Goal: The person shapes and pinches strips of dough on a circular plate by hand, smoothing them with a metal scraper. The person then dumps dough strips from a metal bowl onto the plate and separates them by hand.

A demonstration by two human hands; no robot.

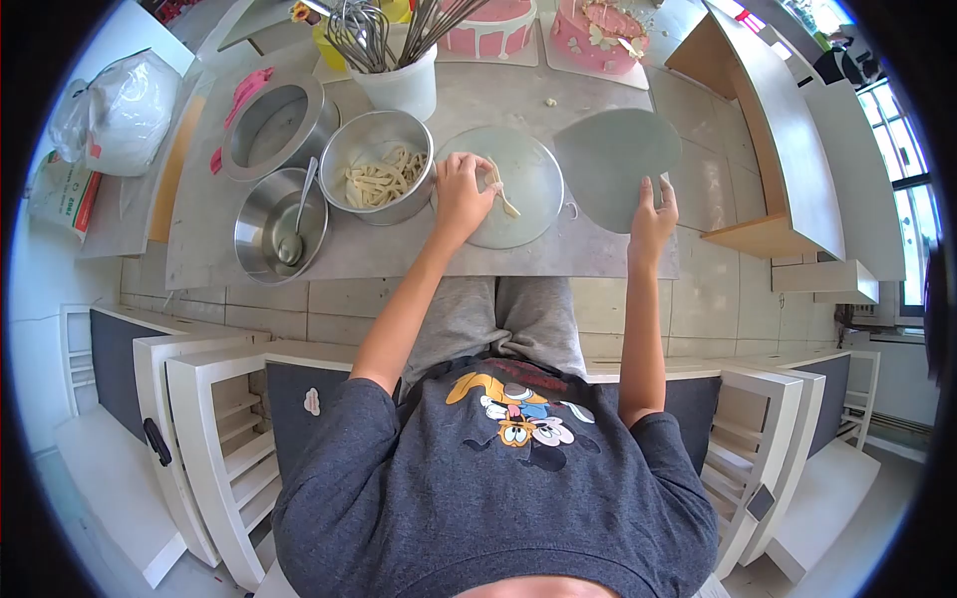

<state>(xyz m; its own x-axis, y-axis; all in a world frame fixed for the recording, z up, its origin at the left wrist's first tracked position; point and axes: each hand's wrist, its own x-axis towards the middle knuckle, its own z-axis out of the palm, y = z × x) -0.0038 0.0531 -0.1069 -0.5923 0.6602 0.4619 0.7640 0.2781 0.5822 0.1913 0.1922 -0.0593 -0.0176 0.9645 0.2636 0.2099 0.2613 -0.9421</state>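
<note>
My left hand (466, 196) reaches over the left part of a round pale disc (528, 221), its fingertips closed on a strip of dough (509, 207). Right beside that hand, a round metal pan (371, 124) contains many more pale dough strips (387, 177). My right hand (653, 219) pinches the lower right edge of a thin grey-green sheet (613, 159) with a rounded outline. This sheet sits just to the right of the disc.
Left of the pan are a metal bowl (247, 231) with a spoon (299, 214) and an empty metal ring-rimmed pan (234, 159). Behind stand a white tub (404, 95) of whisks and two pink cakes (598, 45). A wooden shelf unit (788, 149) rises at right.
</note>
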